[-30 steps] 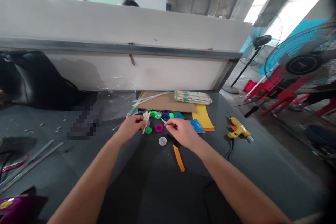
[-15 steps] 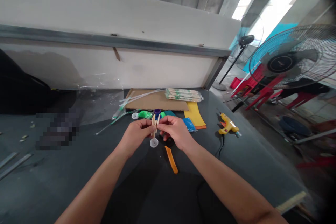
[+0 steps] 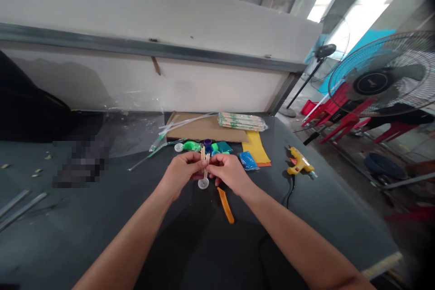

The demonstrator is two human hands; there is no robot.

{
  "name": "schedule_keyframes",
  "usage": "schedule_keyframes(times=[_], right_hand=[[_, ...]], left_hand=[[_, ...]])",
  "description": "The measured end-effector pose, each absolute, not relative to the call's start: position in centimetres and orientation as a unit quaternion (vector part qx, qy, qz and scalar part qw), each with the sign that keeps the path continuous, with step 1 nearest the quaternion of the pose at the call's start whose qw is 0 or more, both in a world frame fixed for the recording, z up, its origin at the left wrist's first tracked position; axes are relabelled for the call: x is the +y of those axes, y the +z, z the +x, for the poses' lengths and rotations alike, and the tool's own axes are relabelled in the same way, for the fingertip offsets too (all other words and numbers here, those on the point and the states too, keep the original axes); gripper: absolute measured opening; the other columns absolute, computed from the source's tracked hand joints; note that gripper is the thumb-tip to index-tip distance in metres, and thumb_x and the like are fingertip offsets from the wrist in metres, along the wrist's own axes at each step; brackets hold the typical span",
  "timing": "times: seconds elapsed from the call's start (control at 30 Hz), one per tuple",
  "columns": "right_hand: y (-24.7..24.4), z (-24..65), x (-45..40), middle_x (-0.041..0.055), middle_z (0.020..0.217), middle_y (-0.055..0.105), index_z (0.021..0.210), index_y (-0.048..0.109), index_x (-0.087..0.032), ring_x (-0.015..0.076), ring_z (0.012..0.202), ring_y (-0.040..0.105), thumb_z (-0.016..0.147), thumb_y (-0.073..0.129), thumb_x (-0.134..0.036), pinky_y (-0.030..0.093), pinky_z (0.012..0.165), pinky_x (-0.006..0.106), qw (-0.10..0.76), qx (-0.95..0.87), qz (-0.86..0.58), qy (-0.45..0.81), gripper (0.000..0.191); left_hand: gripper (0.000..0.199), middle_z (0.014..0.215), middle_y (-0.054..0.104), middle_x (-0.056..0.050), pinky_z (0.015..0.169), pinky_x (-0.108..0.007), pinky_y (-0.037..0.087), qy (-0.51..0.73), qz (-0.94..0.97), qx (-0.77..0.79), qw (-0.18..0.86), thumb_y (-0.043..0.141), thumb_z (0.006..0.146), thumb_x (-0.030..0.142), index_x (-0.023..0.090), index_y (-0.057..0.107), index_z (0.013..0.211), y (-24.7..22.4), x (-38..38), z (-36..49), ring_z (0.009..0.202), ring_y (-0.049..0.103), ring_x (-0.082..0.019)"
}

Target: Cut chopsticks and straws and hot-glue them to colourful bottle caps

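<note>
Across the dark tabletop (image 3: 190,244), below a white partition (image 3: 217,84), a flat piece of cardboard (image 3: 200,130) lies toward the back, a plastic-wrapped bundle of sticks (image 3: 242,122) overlapping its right end. In front of the cardboard, near the middle, the left hand (image 3: 180,173) and right hand (image 3: 228,172) are close together, fingertips pinched on a few upright wooden sticks (image 3: 205,157) held between them. Right of them rests a yellow glue gun (image 3: 301,161); nearer, an orange strip-like tool (image 3: 225,205). Smallest, a whitish disc (image 3: 203,183) sits just below the sticks.
</note>
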State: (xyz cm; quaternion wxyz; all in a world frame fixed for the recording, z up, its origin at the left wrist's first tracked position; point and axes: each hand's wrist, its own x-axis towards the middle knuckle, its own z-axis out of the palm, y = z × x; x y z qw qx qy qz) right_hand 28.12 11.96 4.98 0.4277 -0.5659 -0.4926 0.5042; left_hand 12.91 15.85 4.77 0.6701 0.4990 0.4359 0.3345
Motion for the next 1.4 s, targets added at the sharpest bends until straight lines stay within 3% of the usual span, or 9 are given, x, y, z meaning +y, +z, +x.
schedule_keyframes(times=[0.23, 0.43, 0.53, 0.7, 0.8, 0.93, 1.13, 1.27, 1.4], right_hand=[[4.2, 28.3, 12.4, -0.0021, 0.059, 0.057, 0.075, 0.063, -0.018, 0.0105, 0.048, 0.052, 0.072, 0.066, -0.028, 0.037, 0.038, 0.02, 0.428, -0.488, -0.591, 0.479, 0.012], [4.6, 28.7, 12.4, -0.001, 0.068, 0.067, 0.068, 0.067, -0.02, 0.0141, 0.067, 0.059, 0.074, 0.068, -0.03, 0.04, 0.061, 0.024, 0.407, -0.599, -0.616, 0.31, 0.012], [4.9, 29.0, 12.3, -0.0024, 0.063, 0.063, 0.063, 0.063, -0.019, 0.0132, 0.062, 0.055, 0.071, 0.071, -0.035, 0.036, 0.056, 0.024, 0.391, -0.605, -0.629, 0.293, 0.02], [4.7, 28.7, 12.4, -0.0044, 0.058, 0.054, 0.061, 0.056, -0.019, 0.0111, 0.056, 0.048, 0.064, 0.076, -0.04, 0.035, 0.053, 0.023, 0.444, -0.547, -0.621, 0.343, 0.029], [4.7, 28.2, 12.4, -0.0022, 0.069, 0.06, 0.078, 0.064, -0.019, 0.0125, 0.063, 0.053, 0.065, 0.076, -0.041, 0.041, 0.058, 0.024, 0.504, -0.497, -0.566, 0.422, 0.028], [5.6, 27.7, 12.0, 0.0008, 0.076, 0.065, 0.094, 0.071, -0.02, 0.0139, 0.066, 0.058, 0.076, 0.066, -0.043, 0.045, 0.061, 0.026, 0.512, -0.468, -0.494, 0.524, 0.029], [6.4, 26.6, 11.7, -0.0003, 0.07, 0.062, 0.089, 0.071, -0.02, 0.0123, 0.061, 0.058, 0.078, 0.064, -0.035, 0.049, 0.062, 0.025, 0.55, -0.452, -0.481, 0.512, 0.019], [7.0, 27.4, 14.0, 0.0006, 0.069, 0.064, 0.079, 0.064, -0.018, 0.0126, 0.061, 0.061, 0.088, 0.053, -0.032, 0.049, 0.056, 0.022, 0.529, -0.444, -0.518, 0.505, 0.02], [8.4, 31.2, 17.3, 0.001, 0.065, 0.065, 0.078, 0.053, -0.017, 0.0104, 0.056, 0.062, 0.093, 0.046, -0.022, 0.05, 0.052, 0.019, 0.463, -0.416, -0.62, 0.478, 0.017]], left_hand=[[0.023, 0.071, 0.066, 0.001, 0.064, -0.025, 0.054, 0.335, 0.495, 0.447, 0.666, 0.076, 0.063, 0.033, 0.016, 0.068, 0.076, 4.7, 15.9, 13.0, 0.065, 0.061, -0.011], [0.025, 0.073, 0.069, -0.004, 0.066, -0.026, 0.055, 0.304, 0.461, 0.453, 0.7, 0.074, 0.068, 0.03, 0.014, 0.073, 0.088, 4.2, 15.5, 13.1, 0.064, 0.063, -0.012], [0.025, 0.076, 0.068, -0.005, 0.071, -0.027, 0.057, 0.286, 0.443, 0.407, 0.746, 0.076, 0.069, 0.029, 0.013, 0.074, 0.088, 4.3, 15.5, 12.6, 0.07, 0.063, -0.013], [0.018, 0.068, 0.064, -0.002, 0.071, -0.027, 0.059, 0.296, 0.375, 0.348, 0.806, 0.074, 0.073, 0.019, 0.011, 0.073, 0.089, 5.0, 15.5, 12.2, 0.063, 0.06, -0.01], [0.01, 0.068, 0.064, -0.002, 0.062, -0.02, 0.058, 0.334, 0.319, 0.362, 0.81, 0.069, 0.076, 0.011, 0.01, 0.072, 0.085, 4.9, 15.5, 12.9, 0.058, 0.06, -0.007], [0.008, 0.064, 0.062, -0.002, 0.052, -0.014, 0.054, 0.362, 0.278, 0.374, 0.807, 0.064, 0.078, 0.005, 0.01, 0.069, 0.074, 4.7, 15.3, 13.9, 0.052, 0.058, -0.006], [0.008, 0.062, 0.061, 0.0, 0.056, -0.015, 0.054, 0.367, 0.292, 0.355, 0.809, 0.07, 0.075, 0.016, 0.012, 0.068, 0.069, 4.5, 15.0, 14.7, 0.054, 0.057, -0.006], [0.027, 0.07, 0.065, -0.002, 0.064, -0.024, 0.055, 0.407, 0.394, 0.387, 0.728, 0.075, 0.069, 0.038, 0.013, 0.071, 0.079, 3.8, 15.6, 14.4, 0.063, 0.06, -0.011], [0.034, 0.074, 0.067, -0.002, 0.062, -0.027, 0.049, 0.448, 0.539, 0.527, 0.481, 0.06, 0.079, 0.046, 0.016, 0.071, 0.091, 2.4, 16.7, 12.5, 0.063, 0.059, -0.015]])
